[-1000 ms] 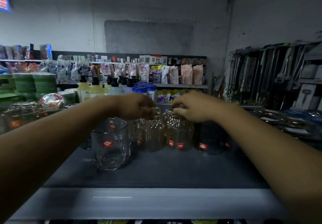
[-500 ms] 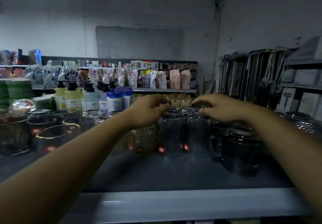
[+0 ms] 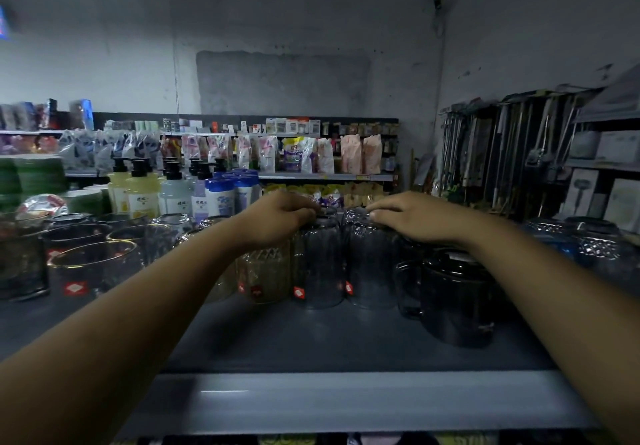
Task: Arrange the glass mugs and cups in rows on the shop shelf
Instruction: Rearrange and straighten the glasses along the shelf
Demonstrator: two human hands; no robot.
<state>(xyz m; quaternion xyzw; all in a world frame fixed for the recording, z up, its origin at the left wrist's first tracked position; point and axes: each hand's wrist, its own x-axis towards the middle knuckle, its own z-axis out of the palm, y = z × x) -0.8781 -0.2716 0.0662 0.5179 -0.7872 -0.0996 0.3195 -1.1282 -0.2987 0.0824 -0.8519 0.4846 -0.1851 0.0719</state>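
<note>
Standing at 9 o'clock: a cluster of clear mugs [image 3: 72,236] sits close together on the shelf [image 3: 346,399]. The nearest is a gold-rimmed mug [image 3: 93,268], mouth up, with a red sticker low on its side.
Behind them at 11 o'clock: pump bottles [image 3: 138,188] and blue-capped bottles [image 3: 221,195] stand upright in a tight group.
Left hand [image 3: 277,216]: it reaches in from 7 o'clock, palm down. Its fingers curl over the top of the dark cup [image 3: 317,264] and grip it from above.
Amber cup [image 3: 266,271]: it stands under the left wrist, touching the dark cup on that cup's 9 o'clock side. It has a ribbed pattern and a red sticker near the foot.
Dark cup: it stands on the shelf near the middle, in the front row of a block of cups. A red sticker sits near its foot.
Patterned cup [image 3: 367,264]: it stands on the shelf just at 3 o'clock of the dark cup, side against side.
Right hand [image 3: 412,217]: it comes in from 5 o'clock, palm down. Its fingertips bend down onto the top of the patterned cup. The thumb is hidden, so I cannot tell whether it grips or only rests there.
Black mug [image 3: 453,295]: it stands under the right forearm, at 3 o'clock of the patterned cup. Its handle points toward 9 o'clock, and it sits nearer the shelf's front lip than the row does.
Cut-glass cups [image 3: 595,247]: these are at far 3 o'clock, one bluish and one clear, side by side.
Hanging utensils [image 3: 502,150]: these are at 2 o'clock, on a rack behind the cups.
Shelf: it has a dark top and a pale front lip at 6 o'clock.
</note>
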